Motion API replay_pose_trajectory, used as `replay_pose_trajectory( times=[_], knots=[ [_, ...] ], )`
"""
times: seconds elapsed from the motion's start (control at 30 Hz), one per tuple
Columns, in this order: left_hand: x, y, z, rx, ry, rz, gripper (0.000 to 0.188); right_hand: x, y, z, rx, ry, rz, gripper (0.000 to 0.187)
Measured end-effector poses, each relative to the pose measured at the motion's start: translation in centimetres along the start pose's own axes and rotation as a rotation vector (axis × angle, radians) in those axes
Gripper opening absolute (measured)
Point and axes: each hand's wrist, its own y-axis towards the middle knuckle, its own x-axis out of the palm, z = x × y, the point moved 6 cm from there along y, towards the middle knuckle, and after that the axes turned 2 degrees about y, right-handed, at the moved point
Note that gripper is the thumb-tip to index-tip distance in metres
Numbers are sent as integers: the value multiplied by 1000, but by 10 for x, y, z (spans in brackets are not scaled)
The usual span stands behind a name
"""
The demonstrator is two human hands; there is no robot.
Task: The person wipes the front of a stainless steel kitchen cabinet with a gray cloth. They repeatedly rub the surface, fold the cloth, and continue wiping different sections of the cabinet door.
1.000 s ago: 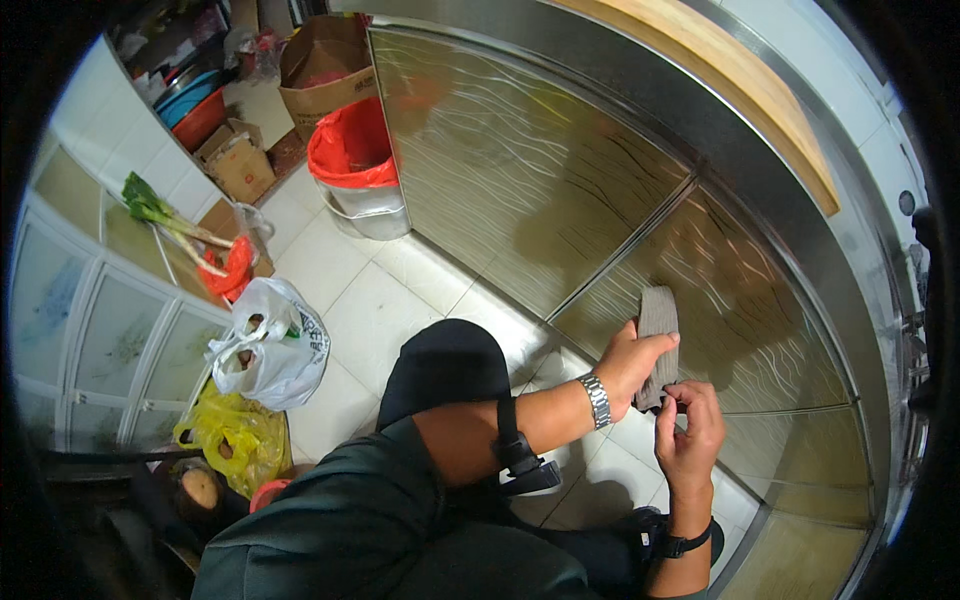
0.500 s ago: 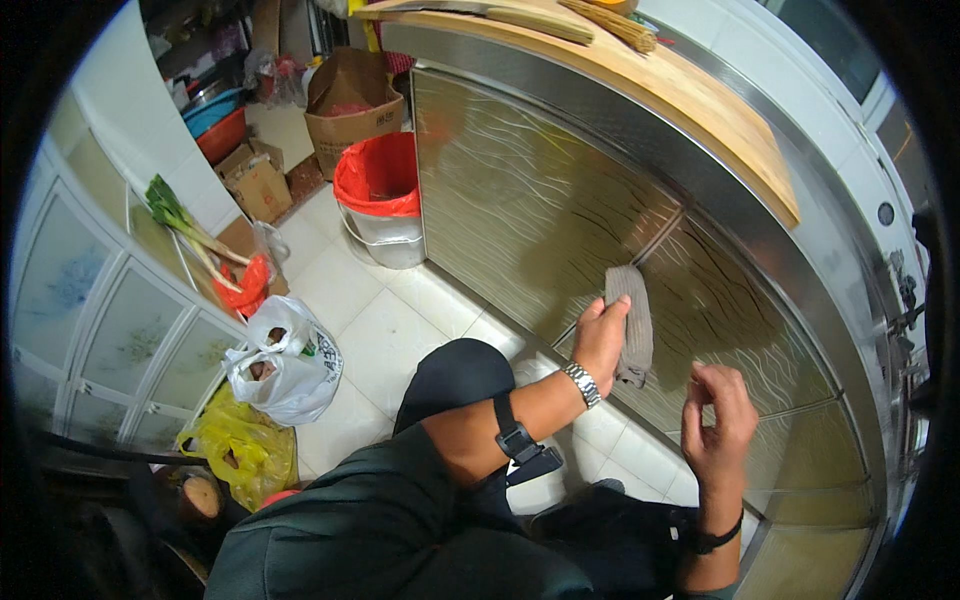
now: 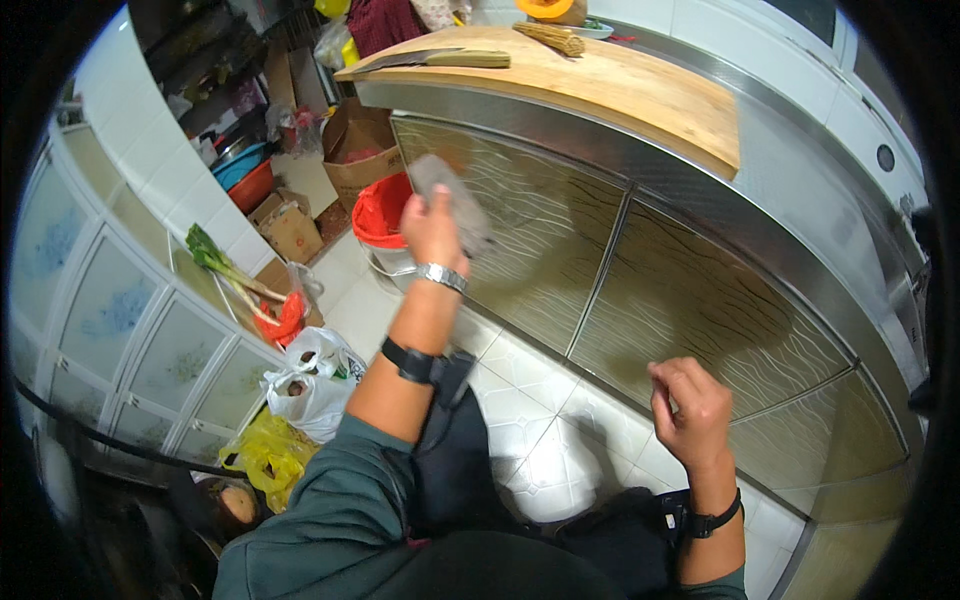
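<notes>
In my left hand point(image 3: 433, 238) is a folded grey-brown cloth point(image 3: 452, 205), blurred by motion. My thumb lies over it, with the fingers hidden behind. The cloth is at the left part of the glossy gold cabinet front point(image 3: 535, 225), which is patterned with wavy lines; whether it touches the panel I cannot tell. My right hand point(image 3: 692, 412) hovers before the right-hand cabinet door point(image 3: 720, 300), its fingers loosely curled in and nothing seen in them.
A wooden board point(image 3: 610, 80) on the counter carries a knife point(image 3: 440, 59) and a bundle of sticks point(image 3: 549, 39). By the cabinet's left end stands a red-lined bucket point(image 3: 385, 225). Plastic bags point(image 3: 318, 400) and green onions point(image 3: 225, 260) lie along the left cupboards.
My left hand has carried the cloth leftward and up, from the seam between the doors to the cabinet's left end. The right hand has barely moved. The view has shifted.
</notes>
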Motion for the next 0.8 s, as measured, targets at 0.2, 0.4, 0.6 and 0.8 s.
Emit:
replay_pose_trajectory(
  times=[0.2,0.4,0.6,0.8],
  knots=[
    [-33,138,16,236,-24,324,35,-13,-26,16,26,-35,-78,25],
    [-17,200,-7,292,110,422,46,-7,-40,26,109,-57,-173,26],
    [-3,180,-4,624,498,432,46,1,-43,29,153,-37,-216,29],
    [19,131,-1,632,494,374,45,10,-38,26,132,-22,-258,31]
  ],
)
